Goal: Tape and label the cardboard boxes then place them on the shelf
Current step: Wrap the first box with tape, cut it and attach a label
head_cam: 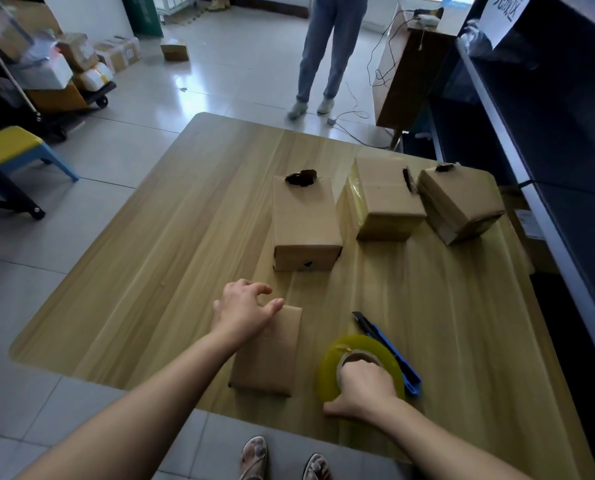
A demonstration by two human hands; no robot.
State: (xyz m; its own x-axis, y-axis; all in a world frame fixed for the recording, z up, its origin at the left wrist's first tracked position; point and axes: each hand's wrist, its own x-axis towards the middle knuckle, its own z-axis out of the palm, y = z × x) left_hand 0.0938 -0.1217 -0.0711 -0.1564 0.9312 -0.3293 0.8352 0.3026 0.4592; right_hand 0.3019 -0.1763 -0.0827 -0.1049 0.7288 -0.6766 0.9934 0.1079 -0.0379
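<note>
A floor of pale grey tiles [237,64] is glossed by daylight. A wood-grain table [157,271] is flanked on the right by a dark metal shelf [566,116]. A yellow-topped blue stool [9,143] and a parcel-laden trolley [98,91] are seen at the left, and a wooden desk [410,81] beyond.

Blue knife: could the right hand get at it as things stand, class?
Probably yes, but not at once: the right hand grips the tape roll, which covers part of the knife. Nothing else lies between them; it would need to release the roll first.
</note>
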